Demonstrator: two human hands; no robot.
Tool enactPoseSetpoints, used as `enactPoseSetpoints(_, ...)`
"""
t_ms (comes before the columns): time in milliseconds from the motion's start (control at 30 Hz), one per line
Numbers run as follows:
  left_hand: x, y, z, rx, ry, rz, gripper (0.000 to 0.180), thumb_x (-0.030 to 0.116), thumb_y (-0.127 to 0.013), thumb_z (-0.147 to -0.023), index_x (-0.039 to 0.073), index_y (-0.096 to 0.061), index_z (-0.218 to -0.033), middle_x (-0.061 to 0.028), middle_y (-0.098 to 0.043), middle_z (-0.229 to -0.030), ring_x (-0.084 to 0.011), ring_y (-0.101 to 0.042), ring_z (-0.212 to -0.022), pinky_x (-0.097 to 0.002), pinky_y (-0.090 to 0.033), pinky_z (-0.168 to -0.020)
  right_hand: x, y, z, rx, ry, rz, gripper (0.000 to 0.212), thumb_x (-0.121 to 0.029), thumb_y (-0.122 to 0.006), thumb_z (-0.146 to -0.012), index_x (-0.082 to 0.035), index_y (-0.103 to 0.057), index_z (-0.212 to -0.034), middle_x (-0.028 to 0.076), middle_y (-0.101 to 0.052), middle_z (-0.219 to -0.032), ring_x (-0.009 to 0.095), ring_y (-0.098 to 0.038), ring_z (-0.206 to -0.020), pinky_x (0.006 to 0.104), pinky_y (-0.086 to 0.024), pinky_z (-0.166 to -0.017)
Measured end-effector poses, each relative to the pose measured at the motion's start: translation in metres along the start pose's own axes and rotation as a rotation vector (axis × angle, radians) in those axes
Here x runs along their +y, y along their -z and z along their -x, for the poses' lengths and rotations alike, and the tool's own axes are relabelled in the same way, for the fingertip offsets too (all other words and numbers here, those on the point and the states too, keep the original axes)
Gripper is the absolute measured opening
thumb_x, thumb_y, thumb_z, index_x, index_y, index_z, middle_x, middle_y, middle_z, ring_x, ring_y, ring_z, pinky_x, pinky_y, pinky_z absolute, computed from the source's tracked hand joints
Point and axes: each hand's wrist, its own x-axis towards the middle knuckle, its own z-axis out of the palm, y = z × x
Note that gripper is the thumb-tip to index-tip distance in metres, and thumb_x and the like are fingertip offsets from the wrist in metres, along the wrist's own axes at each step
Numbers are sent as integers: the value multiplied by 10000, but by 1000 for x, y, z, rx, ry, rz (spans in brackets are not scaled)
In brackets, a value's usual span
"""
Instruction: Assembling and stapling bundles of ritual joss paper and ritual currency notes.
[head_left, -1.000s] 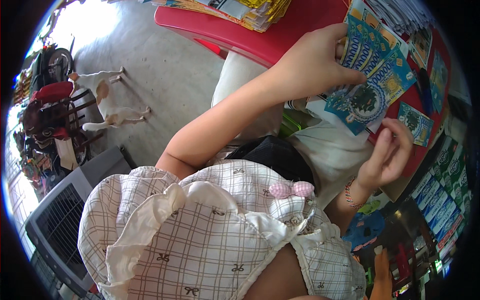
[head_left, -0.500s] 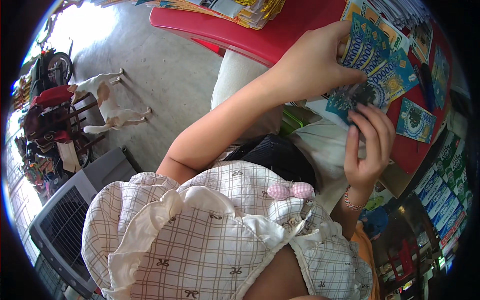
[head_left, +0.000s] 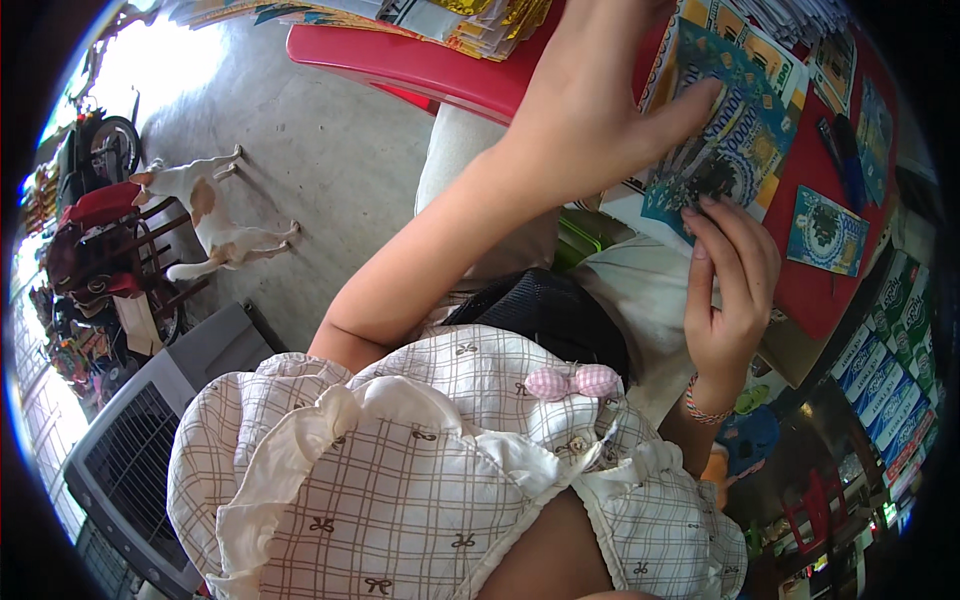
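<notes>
Pinching notes (head_left: 758,125) at their near edge, right hand (head_left: 736,285); left hand (head_left: 590,112) overlaps them, can't tell its grip.

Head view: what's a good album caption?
Right fingers touch blue-green paper banknotes; a brown-patched white dog stands at left.

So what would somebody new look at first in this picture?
Probably the teal notes at upper right, partly behind the left hand, touched by the right hand. Next, perhaps the white dog with brown patches on the gray floor at left, then the pink bow on the checked top, below centre.
</notes>
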Motion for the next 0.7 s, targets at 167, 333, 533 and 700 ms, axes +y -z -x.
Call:
enactPoseSetpoints(167, -3, 23, 3, -371, -351, -585, 323, 70, -728, -830, 68, -657, -1145, -120, -618, -1171, -343, -603, -1082, -434, -508, -923, -4, -1, 1, 4, -4, 26, 282, 48, -646, -853, -33, -729, -1110, 82, -694, -1172, 295, -634, -1139, 445, -472, -988)
enactPoseSetpoints(333, -13, 23, 12, -384, -327, -624, 277, 94, -724, -848, 57, -670, -1117, -109, -634, -1147, -331, -615, -1074, -420, -517, -921, -4, -1, 1, -7, 9, 41, 284, 36, -655, -858, -38, -726, -1123, 83, -685, -1188, 296, -629, -1144, 447, -472, -987)
enactPoseSetpoints(533, -15, 15, 10, -461, -373, -703, 202, 146, -713, -866, 42, -721, -1039, -101, -661, -1130, -311, -632, -1056, -411, -528, -920, -5, -1, 2, -8, 5, 62, 297, 28, -671, -852, -52, -727, -1132, 82, -682, -1195, 295, -621, -1142, 446, -469, -981)
enactPoseSetpoints(700, -17, 16, 14, -469, -363, -760, 222, 152, -713, -863, 43, -731, -1056, -93, -672, -1141, -302, -635, -1090, -405, -532, -939, -4, -1, 3, 0, -5, 48, 292, 21, -678, -850, -55, -729, -1128, 80, -682, -1193, 298, -621, -1138, 444, -467, -981)
